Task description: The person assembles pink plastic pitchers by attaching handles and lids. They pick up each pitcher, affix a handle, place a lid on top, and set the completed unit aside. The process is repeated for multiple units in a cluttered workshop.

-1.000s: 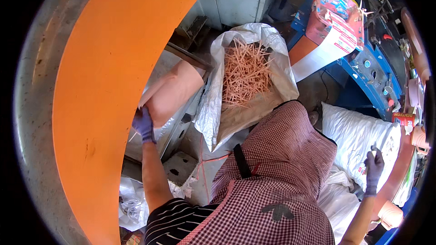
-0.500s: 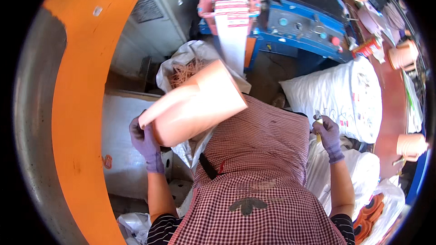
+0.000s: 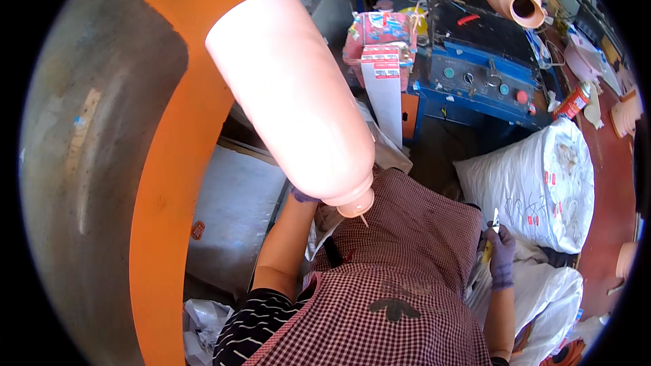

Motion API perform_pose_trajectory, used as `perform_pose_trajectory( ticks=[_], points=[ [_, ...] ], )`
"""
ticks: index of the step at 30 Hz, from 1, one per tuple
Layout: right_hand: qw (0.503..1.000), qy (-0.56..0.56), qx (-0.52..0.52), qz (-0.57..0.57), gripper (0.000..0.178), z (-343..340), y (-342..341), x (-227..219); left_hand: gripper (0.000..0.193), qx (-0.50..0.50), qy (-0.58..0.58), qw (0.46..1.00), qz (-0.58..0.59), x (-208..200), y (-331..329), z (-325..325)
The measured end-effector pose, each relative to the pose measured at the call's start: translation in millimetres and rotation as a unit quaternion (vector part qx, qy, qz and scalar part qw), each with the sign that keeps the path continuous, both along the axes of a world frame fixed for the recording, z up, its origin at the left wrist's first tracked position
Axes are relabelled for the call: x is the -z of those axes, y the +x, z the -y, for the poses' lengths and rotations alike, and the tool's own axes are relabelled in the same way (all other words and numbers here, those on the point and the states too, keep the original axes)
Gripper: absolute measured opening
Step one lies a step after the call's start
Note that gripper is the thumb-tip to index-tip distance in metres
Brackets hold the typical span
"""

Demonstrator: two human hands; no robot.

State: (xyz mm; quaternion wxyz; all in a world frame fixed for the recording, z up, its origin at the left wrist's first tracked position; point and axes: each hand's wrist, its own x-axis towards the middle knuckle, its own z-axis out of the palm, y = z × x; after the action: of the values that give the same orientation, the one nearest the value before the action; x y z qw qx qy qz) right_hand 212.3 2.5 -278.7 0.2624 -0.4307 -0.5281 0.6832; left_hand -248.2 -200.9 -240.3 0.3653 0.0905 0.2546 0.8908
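Curving along the far left is a scuffed grey metal surface, edged by a broad orange band. Right of the band lie a crumpled clear plastic bag, low down, and, above it, a pale flat panel bearing a small reddish mark. A large pale-pink vessel is held up in the air in front of the person, tilted, its wide end toward the upper left and its narrow neck down to the right, a thin spur sticking out of the neck. The purple-gloved left hand is behind the vessel's lower part and bears it up; its grip has hold of the vessel, but the fingers are hidden, so how far they are spread cannot be told. A checked apron covers the person's front. Beyond stand a pink basket and a blue machine with knobs. Farther right, the gloved right hand has its grip closed around a small knife, yellow-handled, blade pointing up, well apart from the vessel. Past that hand are a stuffed white sack, a red can and a reddish-brown desk.
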Motion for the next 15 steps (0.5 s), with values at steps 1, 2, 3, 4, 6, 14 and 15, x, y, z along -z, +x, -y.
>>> perform_pose_trajectory(
  ticks=[1, 2, 3, 4, 6, 14, 15],
  points=[
    [1.0, -0.001, -0.004, -0.007, 0.026, -2.2, -5.2, -0.1, 0.05, -0.007, 0.007, 1.0, -0.004, -9.4, -2.5, -1.0],
    [1.0, -0.003, -0.005, -0.011, 0.026, -1.0, -10.7, -3.4, 0.05, -0.012, 0.013, 1.0, -0.009, -16.4, -2.6, -3.1],
    [1.0, -0.005, -0.006, -0.015, 0.026, 0.0, -16.4, -6.5, 0.05, -0.018, 0.017, 1.0, -0.014, -23.6, -3.7, -3.2],
    [1.0, -0.007, -0.017, -0.014, 0.026, -0.4, -21.0, -10.6, 0.05, -0.021, 0.021, 0.999, -0.02, -30.3, -4.4, -3.0],
    [0.999, -0.007, -0.023, -0.027, 0.025, -0.5, -23.2, -7.2, 0.05, -0.026, 0.025, 0.999, -0.025, -38.4, -4.0, -3.5],
    [0.998, 0.001, -0.053, -0.015, 0.019, 7.6, -21.4, -5.6, 0.049, -0.011, 0.028, 0.999, -0.042, -47.9, 3.2, -10.1],
    [0.998, -0.002, -0.063, -0.019, 0.019, 8.1, -24.5, -11.3, 0.049, -0.007, 0.026, 0.999, -0.044, -47.1, 5.5, -10.5]
  ],
)
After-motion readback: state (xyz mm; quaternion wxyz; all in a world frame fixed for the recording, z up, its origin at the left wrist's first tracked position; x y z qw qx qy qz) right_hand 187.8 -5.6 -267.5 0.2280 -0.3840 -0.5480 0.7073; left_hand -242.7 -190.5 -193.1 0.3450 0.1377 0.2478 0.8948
